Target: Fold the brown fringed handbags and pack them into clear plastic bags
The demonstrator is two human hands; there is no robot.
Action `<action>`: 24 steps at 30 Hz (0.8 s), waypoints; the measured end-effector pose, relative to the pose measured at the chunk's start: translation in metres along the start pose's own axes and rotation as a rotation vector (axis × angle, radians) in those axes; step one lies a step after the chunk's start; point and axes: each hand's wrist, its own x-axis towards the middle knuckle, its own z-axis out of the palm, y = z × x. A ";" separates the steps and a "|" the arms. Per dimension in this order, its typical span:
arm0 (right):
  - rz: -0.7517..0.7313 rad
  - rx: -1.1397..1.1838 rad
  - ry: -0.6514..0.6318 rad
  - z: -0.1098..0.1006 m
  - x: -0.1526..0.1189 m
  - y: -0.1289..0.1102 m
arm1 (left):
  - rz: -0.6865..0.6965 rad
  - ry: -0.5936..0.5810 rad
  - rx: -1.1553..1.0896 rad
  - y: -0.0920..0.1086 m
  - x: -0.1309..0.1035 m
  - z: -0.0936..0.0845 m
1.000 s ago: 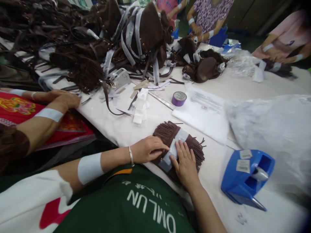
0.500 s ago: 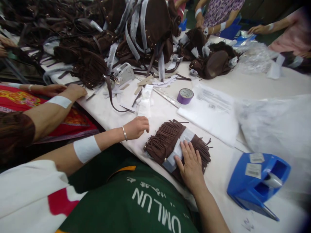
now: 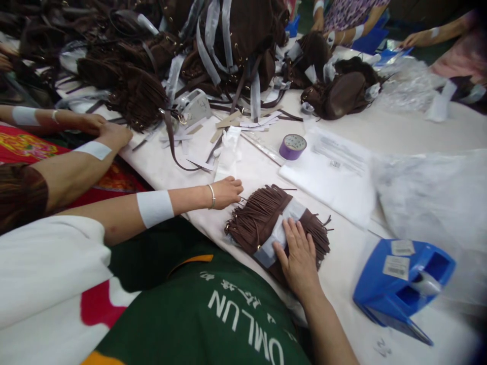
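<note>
A dark brown fringed bag [image 3: 262, 215] lies flat on the white table, with a pale wrapping strip [image 3: 279, 234] across its middle. My right hand [image 3: 300, 258] rests flat on the strip and the right-hand fringe, fingers stretched and slightly apart. Beside the bag's left fringe is my left hand [image 3: 227, 192], with its fingers curled together. A thin dark strand shows near its fingertips, but I cannot make out whether the fingers hold it. A strip of white paper [image 3: 228, 152] lies just beyond that hand.
A blue tape dispenser [image 3: 399, 284] stands at right. Behind the bag are a purple tape roll [image 3: 292, 147] and a printed white sheet [image 3: 335, 172]. Brown bags [image 3: 243, 45] pile up at the back. A co-worker's arms [image 3: 87, 144] reach in from the left; other people stand behind.
My left hand has moved right, up to the bag's left fringe. My right hand stays on the bag. The co-worker's arms at left have shifted slightly.
</note>
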 end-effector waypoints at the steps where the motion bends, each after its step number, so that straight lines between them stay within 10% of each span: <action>1: -0.001 0.005 0.002 0.000 0.000 0.000 | -0.043 -0.026 -0.026 -0.002 -0.006 -0.003; 14: 0.007 -0.004 -0.026 -0.003 0.001 -0.002 | -0.121 -0.132 -0.736 -0.005 -0.014 -0.004; 20: 0.014 -0.002 -0.033 -0.002 0.001 -0.002 | -0.604 -0.052 -0.381 0.023 -0.007 0.016; 24: -0.002 -0.006 -0.022 0.000 0.001 0.001 | -0.644 -0.052 -0.337 0.028 -0.002 0.025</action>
